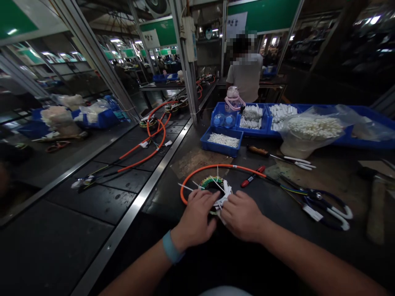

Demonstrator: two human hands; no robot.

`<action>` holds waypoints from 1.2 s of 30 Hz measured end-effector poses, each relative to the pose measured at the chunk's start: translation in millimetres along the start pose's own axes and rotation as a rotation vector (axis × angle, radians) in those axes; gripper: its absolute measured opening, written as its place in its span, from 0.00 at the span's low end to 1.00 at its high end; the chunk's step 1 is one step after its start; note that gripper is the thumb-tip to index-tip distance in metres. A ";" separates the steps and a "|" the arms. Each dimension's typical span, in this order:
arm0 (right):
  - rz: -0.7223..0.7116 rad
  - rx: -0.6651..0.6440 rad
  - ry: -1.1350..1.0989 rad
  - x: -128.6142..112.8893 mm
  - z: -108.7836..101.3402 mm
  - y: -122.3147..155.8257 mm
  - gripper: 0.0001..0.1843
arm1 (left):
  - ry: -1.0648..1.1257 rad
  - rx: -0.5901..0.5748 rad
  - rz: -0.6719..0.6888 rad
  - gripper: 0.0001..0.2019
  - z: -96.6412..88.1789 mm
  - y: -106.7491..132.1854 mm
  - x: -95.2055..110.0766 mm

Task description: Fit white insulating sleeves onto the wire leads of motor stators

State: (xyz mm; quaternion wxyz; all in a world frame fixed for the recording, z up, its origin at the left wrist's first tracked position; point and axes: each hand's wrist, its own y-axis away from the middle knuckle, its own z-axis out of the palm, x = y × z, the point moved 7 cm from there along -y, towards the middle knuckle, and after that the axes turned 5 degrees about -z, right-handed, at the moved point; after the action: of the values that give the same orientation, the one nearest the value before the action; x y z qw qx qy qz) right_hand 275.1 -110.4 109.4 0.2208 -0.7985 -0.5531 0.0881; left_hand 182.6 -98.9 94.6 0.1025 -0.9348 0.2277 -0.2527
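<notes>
The small ring-shaped coil wound with green and yellow wire (212, 183) lies on the dark worktop (277, 230) directly in front of the person, and only its far half shows: the near half is covered by both hands. The left hand (196, 218), with a light blue wristband (170, 247) behind it, has its fingers bent down over the coil's near-left rim; the tips are hidden, so I cannot tell whether they grip or merely press. The right hand (242, 216) has its fingers curled together on the white plastic strips (226, 192) bristling from the coil's right side. A thin orange cable (197, 173) loops around the coil and runs off to its right, where its end splits into fine coloured wires that are hard to follow. Just right of the coil lies a red-handled tool (251, 177), its tip lost against the dark top; further right are blue-handled cutters (327, 204). Beyond the coil stands a shallow blue plastic tray of white sticks (222, 142), and right of that tray a clear plastic bag of white pieces (308, 129). Left of the coil runs a black conveyor belt (92, 197) carrying more orange cables. Far behind the coil a person in a pale shirt (247, 76) stands cut off at the waist, under a white sheet of printed writing (236, 24) too small to read.
</notes>
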 end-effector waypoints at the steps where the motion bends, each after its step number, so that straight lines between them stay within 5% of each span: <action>1: -0.080 0.023 0.002 -3.1 -2.4 -1.2 0.11 | -0.034 -0.048 -0.021 0.25 3.0 -2.1 -1.4; 3: -0.136 0.072 0.016 1.4 -5.0 -5.8 0.13 | -0.098 -0.088 -0.038 0.17 7.7 -5.6 -3.9; 5: -0.047 0.093 0.028 20.9 -3.6 -14.5 0.13 | -0.140 -0.085 -0.015 0.07 11.1 -7.9 -4.8; 9: 0.145 0.085 -0.013 56.0 -0.1 -25.9 0.13 | -0.163 -0.078 0.042 0.09 13.6 -8.2 -4.6; 14: 0.239 -0.063 -0.364 44.4 7.3 -11.0 0.06 | -0.169 -0.061 0.033 0.12 11.5 -7.3 1.2; 17: 0.255 -0.149 -0.207 32.4 15.6 -4.3 0.03 | -0.165 0.006 -0.018 0.17 11.0 -7.2 3.0; 22: 0.255 -0.114 -0.128 34.4 24.7 -12.2 0.05 | -0.115 0.111 -0.024 0.04 14.2 -6.1 -1.0; 31: 0.335 -0.048 -0.284 54.0 28.6 -22.0 0.05 | -0.096 0.147 0.068 0.03 7.0 -11.1 -0.1; 34: 0.356 0.056 -0.323 83.9 10.2 -3.8 0.03 | -0.101 0.106 0.097 0.12 2.6 -9.9 3.8; 36: 0.499 0.199 -0.278 128.9 -15.4 25.4 0.07 | -0.085 0.102 0.109 0.14 0.5 -9.2 4.6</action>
State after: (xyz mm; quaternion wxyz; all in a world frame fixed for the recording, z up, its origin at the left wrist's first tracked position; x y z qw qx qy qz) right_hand 350.5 -2.8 125.0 0.1918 -0.8645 -0.3536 0.3015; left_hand 189.8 -93.0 98.9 0.1732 -0.9245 0.2602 -0.2181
